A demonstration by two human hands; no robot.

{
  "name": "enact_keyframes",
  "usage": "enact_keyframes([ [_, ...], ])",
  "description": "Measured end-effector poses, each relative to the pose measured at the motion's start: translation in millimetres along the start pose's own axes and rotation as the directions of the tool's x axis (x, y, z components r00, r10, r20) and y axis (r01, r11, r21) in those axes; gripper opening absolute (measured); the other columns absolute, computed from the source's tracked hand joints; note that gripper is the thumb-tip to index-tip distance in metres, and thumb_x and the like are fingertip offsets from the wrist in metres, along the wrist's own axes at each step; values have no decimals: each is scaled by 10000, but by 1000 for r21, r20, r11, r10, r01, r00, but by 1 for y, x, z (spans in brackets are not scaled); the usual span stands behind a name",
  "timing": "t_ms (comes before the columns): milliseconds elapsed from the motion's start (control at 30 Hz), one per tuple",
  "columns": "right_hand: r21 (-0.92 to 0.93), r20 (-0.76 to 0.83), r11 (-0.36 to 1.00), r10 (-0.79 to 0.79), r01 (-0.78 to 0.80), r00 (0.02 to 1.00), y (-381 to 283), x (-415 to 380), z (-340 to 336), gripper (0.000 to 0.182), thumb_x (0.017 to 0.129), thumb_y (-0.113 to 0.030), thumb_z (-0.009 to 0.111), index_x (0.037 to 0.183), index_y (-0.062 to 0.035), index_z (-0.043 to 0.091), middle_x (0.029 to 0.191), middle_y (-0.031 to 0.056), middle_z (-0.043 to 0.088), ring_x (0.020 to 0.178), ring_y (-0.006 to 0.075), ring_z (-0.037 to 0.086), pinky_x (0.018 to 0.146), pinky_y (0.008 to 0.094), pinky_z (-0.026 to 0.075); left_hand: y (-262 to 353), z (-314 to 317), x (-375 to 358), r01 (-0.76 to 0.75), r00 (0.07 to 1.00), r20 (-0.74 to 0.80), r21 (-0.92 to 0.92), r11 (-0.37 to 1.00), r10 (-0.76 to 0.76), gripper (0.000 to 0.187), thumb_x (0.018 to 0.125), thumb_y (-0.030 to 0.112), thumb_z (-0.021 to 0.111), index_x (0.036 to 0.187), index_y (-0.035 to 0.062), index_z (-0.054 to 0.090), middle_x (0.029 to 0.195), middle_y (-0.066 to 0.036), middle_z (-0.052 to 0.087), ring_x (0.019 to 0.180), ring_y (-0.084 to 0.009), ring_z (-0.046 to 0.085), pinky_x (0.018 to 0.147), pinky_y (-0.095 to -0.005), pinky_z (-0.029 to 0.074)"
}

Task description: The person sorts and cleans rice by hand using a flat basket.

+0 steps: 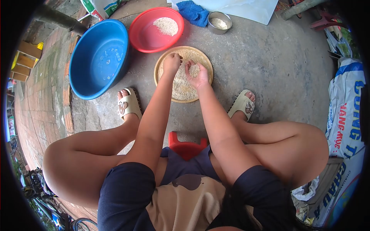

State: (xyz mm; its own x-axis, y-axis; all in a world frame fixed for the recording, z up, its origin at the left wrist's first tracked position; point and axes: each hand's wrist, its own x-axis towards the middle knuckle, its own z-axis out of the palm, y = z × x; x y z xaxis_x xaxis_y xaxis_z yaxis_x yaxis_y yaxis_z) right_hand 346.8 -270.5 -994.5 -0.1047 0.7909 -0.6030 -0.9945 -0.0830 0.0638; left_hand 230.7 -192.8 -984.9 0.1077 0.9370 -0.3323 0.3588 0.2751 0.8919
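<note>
A round woven tray (157, 77) lies on the ground between my feet, with pale grain (184, 90) spread over it. My right hand (197, 75) is cupped palm up above the tray's right half, with a small heap of grain in it. Just left of it, my left hand (172, 62) is over the tray with its fingers curled in and pressed together. Whatever those fingers hold, if anything, is hidden. The two hands are close but apart.
Beyond the tray stand a red basin (144, 36) with grain, a blue cloth (192, 13) and a metal bowl (220, 27) with grain. A large blue basin (102, 61) is at the left. Printed sacks (345, 111) line the right side.
</note>
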Motion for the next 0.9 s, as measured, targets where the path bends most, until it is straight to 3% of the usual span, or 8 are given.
enact_keyframes([
  [67, -19, -6, 999, -26, 26, 1000, -7, -1, -3, 375, 944, -264, 365, 993, 48, 566, 942, 122, 583, 882, 224, 586, 821, 317, 523, -6, 11, -13, -79, 987, -95, 406, 911, 128, 294, 864, 234, 442, 929, 38, 652, 877, -164, 657, 852, -402, 600, 809, -453, 461],
  [100, -39, -8, 998, -45, 44, 999, -11, 0, -4, 371, 943, -263, 368, 992, 45, 569, 953, 119, 588, 886, 220, 588, 823, 315, 523, -16, 19, -16, -79, 988, -89, 404, 912, 125, 294, 864, 234, 442, 929, 38, 652, 877, -164, 657, 852, -402, 600, 809, -453, 461],
  [167, -9, -5, 997, -72, 72, 997, -20, 3, -10, 367, 943, -258, 366, 991, 44, 570, 952, 120, 592, 888, 221, 588, 829, 319, 522, -34, 33, -23, -358, 827, -165, 583, 729, 538, 338, 894, 291, 424, 1043, 61, 621, 1144, -191, 581, 1057, -373, 534, 896, -431, 424],
  [200, 20, 1, 995, -96, 96, 995, -23, 4, -11, 364, 943, -252, 364, 991, 43, 571, 952, 122, 595, 890, 222, 589, 835, 323, 520, -35, 35, -31, -343, 880, -67, 594, 727, 470, 403, 913, 331, 393, 1214, 105, 536, 1367, -189, 399, 1242, -359, 383, 1019, -435, 316],
  [233, 16, -12, 995, -102, 102, 995, -31, 5, -14, 364, 943, -252, 364, 991, 43, 571, 952, 122, 595, 890, 222, 589, 835, 323, 520, -38, 42, -38, -340, 885, -63, 586, 735, 460, 403, 913, 331, 393, 1214, 105, 536, 1367, -189, 399, 1242, -359, 383, 1019, -435, 316],
  [300, 67, -5, 989, -136, 136, 991, -42, 5, -17, 352, 940, -233, 363, 992, 46, 571, 941, 127, 599, 901, 227, 589, 849, 337, 516, -42, 49, -50, -353, 806, -1, 802, 482, 592, 447, 914, 324, 395, 1314, 133, 451, 1415, -174, 338, 1317, -353, 287, 1080, -459, 215],
  [333, 98, 5, 986, -138, 137, 990, -47, 8, -19, 367, 940, -236, 350, 1007, 52, 568, 949, 137, 603, 915, 235, 588, 857, 353, 514, -43, 50, -52, -357, 853, 56, 787, 503, 518, 481, 915, 307, 404, 1377, 178, 368, 1447, -160, 286, 1362, -337, 205, 1104, -473, 148],
  [900, 242, -8, 915, -331, 323, 943, -113, 59, 39, 417, 941, -267, 267, 1102, 8, 535, 1044, 134, 599, 979, 259, 587, 850, 378, 524, -23, 73, -33, -218, 889, -80, 791, 571, 450, 470, 882, 247, 431, 1351, 229, 412, 1440, -89, 329, 1351, -314, 247, 1114, -449, 151],
])
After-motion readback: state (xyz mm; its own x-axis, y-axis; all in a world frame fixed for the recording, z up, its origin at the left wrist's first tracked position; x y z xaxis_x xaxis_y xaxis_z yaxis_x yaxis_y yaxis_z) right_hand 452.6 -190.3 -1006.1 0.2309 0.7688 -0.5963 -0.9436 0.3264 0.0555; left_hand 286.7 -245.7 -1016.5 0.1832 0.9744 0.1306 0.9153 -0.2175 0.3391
